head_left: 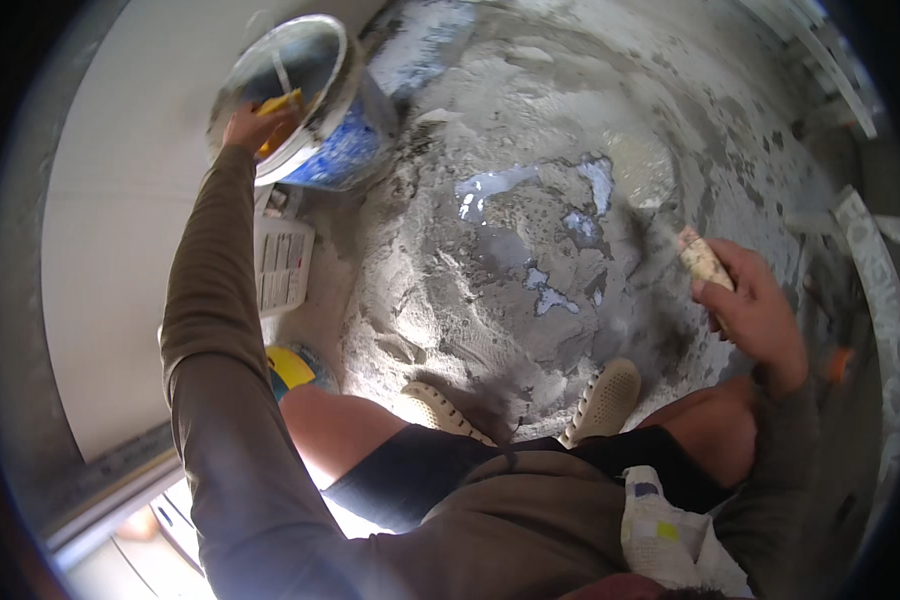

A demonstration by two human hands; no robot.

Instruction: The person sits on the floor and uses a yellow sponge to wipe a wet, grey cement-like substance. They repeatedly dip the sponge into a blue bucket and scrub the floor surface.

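Observation:
My left hand reaches over the mouth of a blue bucket, its fingers closed round a yellow-orange piece that looks like a sponge. The bucket's inside is smeared grey, and its bottom is partly hidden. On the right, my right hand grips the crusted, pale handle of a trowel. The trowel's blade is blurred and hard to make out over the floor. Wet grey mortar is spread between the bucket and my right hand, with shiny puddles on it.
A white jug with a label stands beside the bucket, near a yellow and teal container. My feet in beige clogs stand at the mortar's near edge. A white panel rises at left; pale strips lie at right.

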